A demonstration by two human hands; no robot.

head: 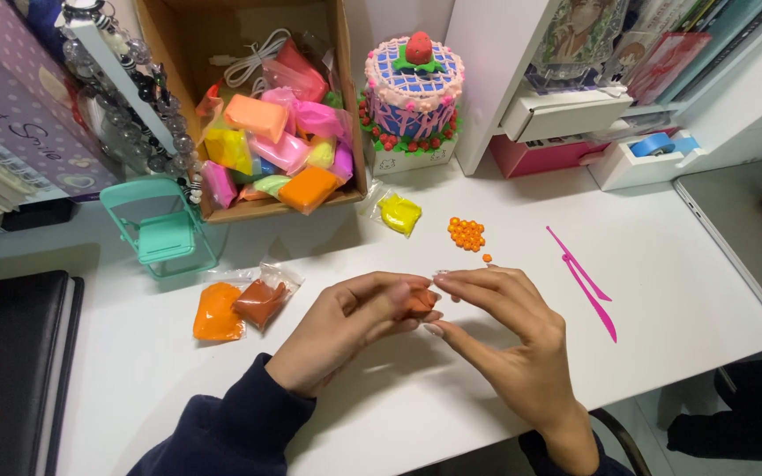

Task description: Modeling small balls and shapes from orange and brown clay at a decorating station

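Where both hands meet at frame centre, left hand [346,322] and right hand [500,326] pinch a brown clay lump [418,302] in closed fingers above the worktop [663,264]. Likely soft, light, easily dented; best held gently by its sides.

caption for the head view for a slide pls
Both hands, left and right, pinch a brown clay lump over a white desk, near orange balls and pink tools.

White table [381,405], bare under both hands. Just left of the left hand [346,330], two clay packets, orange [217,313] and brown [260,301]; beyond these, a mint toy chair [162,231] and cardboard box [346,106]. Past the right hand [500,322], small orange balls [467,234], yellow packet [399,213]; to its right, pink tools [586,282].
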